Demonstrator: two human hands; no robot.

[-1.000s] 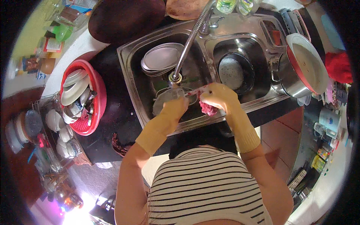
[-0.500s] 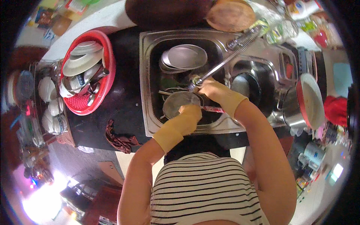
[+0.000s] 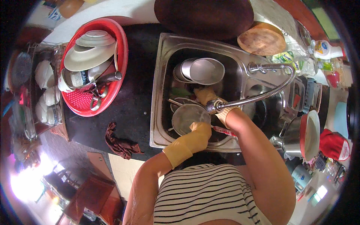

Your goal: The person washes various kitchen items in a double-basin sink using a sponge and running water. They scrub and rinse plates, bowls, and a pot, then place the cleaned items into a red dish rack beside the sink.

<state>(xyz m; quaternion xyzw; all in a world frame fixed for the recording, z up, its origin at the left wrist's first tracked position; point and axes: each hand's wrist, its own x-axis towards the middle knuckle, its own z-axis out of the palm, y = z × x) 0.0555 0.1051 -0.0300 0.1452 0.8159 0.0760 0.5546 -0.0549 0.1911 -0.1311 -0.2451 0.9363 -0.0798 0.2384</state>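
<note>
Both my hands wear pale yellow rubber gloves and are inside the left sink basin. My left hand (image 3: 198,138) is closed over the near rim of a round grey metal pan (image 3: 183,114), with fingertips inside it. My right hand (image 3: 205,96) reaches past the faucet head (image 3: 215,106), which partly covers it; its fingers are too blurred and shaded to read. Beside the pan lies a red-and-white patterned handle (image 3: 225,130). Stacked metal pots (image 3: 207,71) sit at the basin's far side.
A red oval basket (image 3: 123,67) of plates and pans stands left on the black counter, near a crumpled brown cloth (image 3: 118,142). The curved metal faucet hose (image 3: 270,94) spans the sink divider. To the right is a large metal pot (image 3: 294,137); a wooden board (image 3: 261,39) lies behind.
My right hand has come off the faucet head and now reaches beneath and beyond it. The hose has swung to the right into a wide arc. My left hand remains at the pan.
</note>
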